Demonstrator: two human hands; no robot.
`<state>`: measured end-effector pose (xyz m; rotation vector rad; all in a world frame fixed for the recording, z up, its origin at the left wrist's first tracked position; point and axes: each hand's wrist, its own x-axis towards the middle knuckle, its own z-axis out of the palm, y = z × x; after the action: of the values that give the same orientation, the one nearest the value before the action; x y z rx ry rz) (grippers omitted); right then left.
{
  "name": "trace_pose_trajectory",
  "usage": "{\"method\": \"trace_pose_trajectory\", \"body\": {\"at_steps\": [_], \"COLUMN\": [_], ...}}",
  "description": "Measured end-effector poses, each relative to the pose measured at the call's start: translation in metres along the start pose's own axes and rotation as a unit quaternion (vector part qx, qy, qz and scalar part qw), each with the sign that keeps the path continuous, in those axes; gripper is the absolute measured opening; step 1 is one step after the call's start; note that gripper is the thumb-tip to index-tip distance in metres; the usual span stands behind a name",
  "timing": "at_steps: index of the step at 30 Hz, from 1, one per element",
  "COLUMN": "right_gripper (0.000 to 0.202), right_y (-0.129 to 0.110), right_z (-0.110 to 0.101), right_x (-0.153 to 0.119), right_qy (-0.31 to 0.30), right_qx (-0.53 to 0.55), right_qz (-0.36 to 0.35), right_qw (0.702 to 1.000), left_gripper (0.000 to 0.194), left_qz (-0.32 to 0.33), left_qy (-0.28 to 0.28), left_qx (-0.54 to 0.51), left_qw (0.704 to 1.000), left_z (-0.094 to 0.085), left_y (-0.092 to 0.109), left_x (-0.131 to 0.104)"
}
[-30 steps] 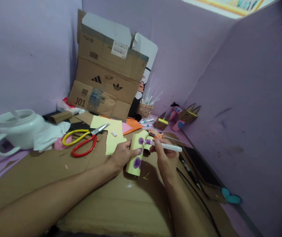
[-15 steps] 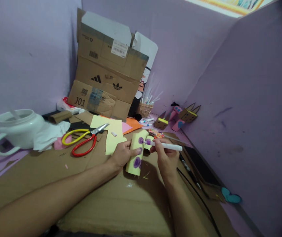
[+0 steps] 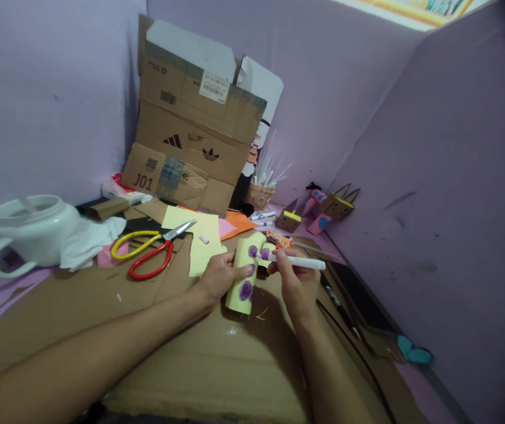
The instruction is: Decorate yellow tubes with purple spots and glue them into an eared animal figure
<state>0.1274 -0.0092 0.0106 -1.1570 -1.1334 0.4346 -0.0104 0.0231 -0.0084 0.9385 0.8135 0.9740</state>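
Note:
My left hand (image 3: 219, 275) is closed around the left side of a yellow paper tube (image 3: 240, 301), its thumb lying across the front. Several purple spots mark the tube, which leans slightly. A white felt-tip pen (image 3: 300, 262) with a purple tip end is pinched in my right hand (image 3: 295, 285). Its tip touches the upper purple spot. Behind the pen sits a second, smaller yellow roll (image 3: 267, 248), partly hidden by my right fingers. Left of my left hand lie cut yellow paper (image 3: 199, 265) and a small pen cap (image 3: 204, 239).
Scissors (image 3: 150, 250) with yellow and red handles lie at left, near a white mug (image 3: 35, 235) and crumpled tissue (image 3: 95, 235). A cardboard box (image 3: 199, 129) stands at the back, beside a basket of pens (image 3: 260, 195). A craft knife (image 3: 338, 306) and black cable (image 3: 358, 353) lie right.
The pen and my right hand have shifted very slightly left, with the tip staying on the upper spot. My left hand and the tube hold still.

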Motion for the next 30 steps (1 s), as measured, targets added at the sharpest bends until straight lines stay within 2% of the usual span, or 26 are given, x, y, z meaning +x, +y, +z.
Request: {"method": "trace_pose_trajectory", "body": {"at_steps": [8, 23, 30], "right_gripper": [0.024, 0.021, 0.023], "right_y": [0.0002, 0.0013, -0.0007], "right_z": [-0.0010, -0.0012, -0.0005], "right_x": [0.0004, -0.0002, 0.0003], "right_qy": [0.015, -0.006, 0.011], "right_qx": [-0.018, 0.004, 0.001], "right_qz": [-0.008, 0.000, 0.001], "right_qw": [1.000, 1.000, 1.000], "left_gripper": [0.037, 0.035, 0.036], "left_qz": [-0.001, 0.004, 0.005], "left_qy": [0.004, 0.000, -0.002], "left_qx": [-0.003, -0.001, -0.003], "left_qw": [1.000, 1.000, 1.000], "left_z": [0.0012, 0.0008, 0.0013], "left_y": [0.0006, 0.0003, 0.0000], "left_x": [-0.0010, -0.0012, -0.0010]}}
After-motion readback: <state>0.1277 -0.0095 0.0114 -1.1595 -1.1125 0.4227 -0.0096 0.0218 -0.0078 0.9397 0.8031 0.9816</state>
